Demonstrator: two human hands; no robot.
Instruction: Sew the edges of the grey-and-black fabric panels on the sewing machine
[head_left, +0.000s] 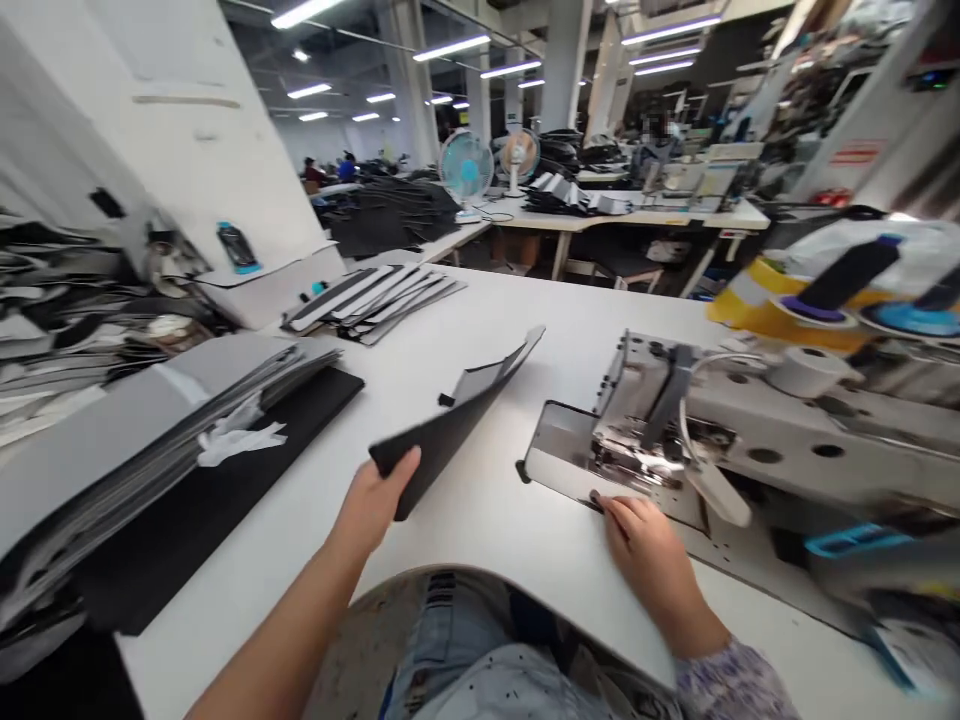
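My left hand (382, 490) grips the near corner of a black fabric panel (450, 430), thumb on top. The panel is tilted up off the table, and its grey inner face shows along the far edge. My right hand (649, 555) rests at the front edge of the sewing machine's metal bed plate (555, 470). Its fingers are pinched together beside a small dark spot, too small to name. Just beyond that hand is the presser foot area (637, 460) of the sewing machine (750, 430).
A stack of grey and black panels (187, 470) with a white strip lies at left. Behind it is a smaller pile of cut strips (382, 300). Dark thread cones (847, 280) stand behind the machine. Two fans (466, 168) and other worktables are farther back.
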